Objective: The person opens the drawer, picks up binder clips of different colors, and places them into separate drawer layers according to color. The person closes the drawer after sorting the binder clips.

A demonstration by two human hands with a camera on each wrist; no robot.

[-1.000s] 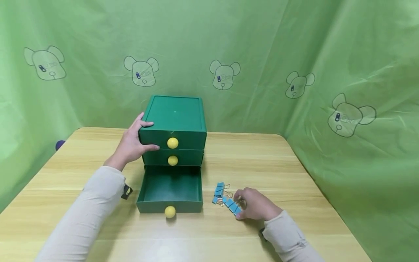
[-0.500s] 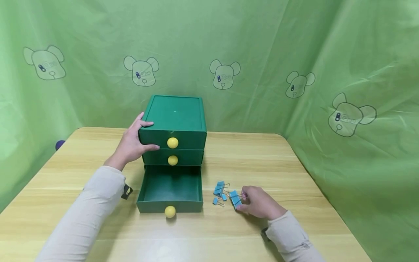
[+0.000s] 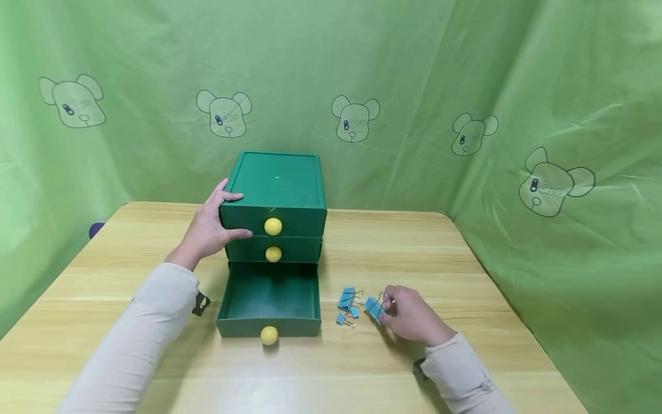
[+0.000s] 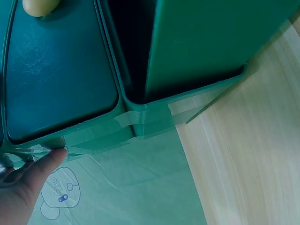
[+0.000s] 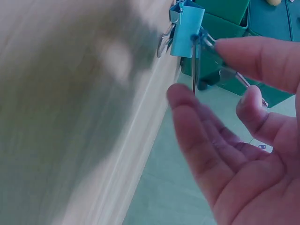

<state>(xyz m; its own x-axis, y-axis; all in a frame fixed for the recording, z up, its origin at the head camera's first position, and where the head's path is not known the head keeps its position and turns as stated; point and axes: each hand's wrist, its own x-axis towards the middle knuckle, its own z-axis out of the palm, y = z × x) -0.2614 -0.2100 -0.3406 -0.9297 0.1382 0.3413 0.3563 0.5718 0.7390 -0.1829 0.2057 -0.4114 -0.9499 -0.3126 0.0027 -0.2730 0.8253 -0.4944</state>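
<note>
A green drawer cabinet (image 3: 276,181) with yellow knobs stands on the table, its bottom drawer (image 3: 271,328) pulled out with nothing seen inside. My left hand (image 3: 204,227) holds the cabinet's upper left corner, a finger over the top and the thumb across the front. To the right of the drawer, my right hand (image 3: 416,313) pinches a blue binder clip (image 3: 373,309) near its wire handles. Left of that hand lie another large blue binder clip (image 3: 346,299) and small blue ones (image 3: 341,318). In the right wrist view the pinched clip (image 5: 211,75) looks dark and blurred.
The pale wooden table (image 3: 403,247) extends around the cabinet. A green curtain (image 3: 289,69) printed with bear heads hangs behind and at both sides. Something purple (image 3: 95,230) shows past the table's left edge.
My right hand has drawn the pinched binder clip slightly right, apart from the others, and changed its tilt. The small clips have shifted a little. My left hand stays on the cabinet.
</note>
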